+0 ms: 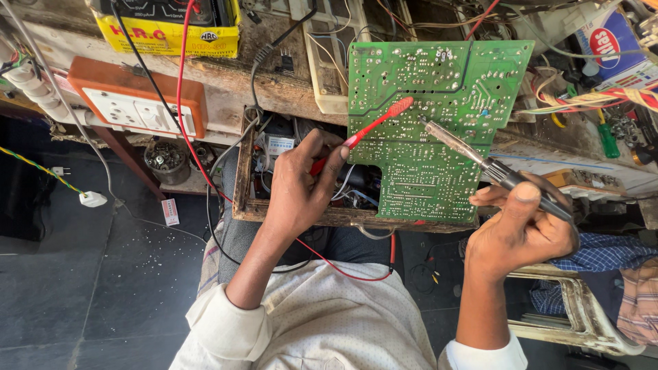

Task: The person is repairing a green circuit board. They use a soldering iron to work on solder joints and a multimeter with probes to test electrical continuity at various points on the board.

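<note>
A green circuit board (439, 89) lies solder side up across the bench edge and an open wooden drawer (241, 179). My left hand (301, 185) grips a red test probe (373, 127) whose tip rests on the board's left part. A red lead runs from the probe across my lap. My right hand (521, 226) holds a soldering iron (473, 154) by its dark handle, with the metal tip touching the board near its middle.
An orange and white socket box (137, 103) is fixed on the bench at left, below a yellow battery (171, 31). A tin of screws (164, 159) sits under the bench. Tangled wires and a green screwdriver (606, 137) crowd the right. Grey tiled floor lies at left.
</note>
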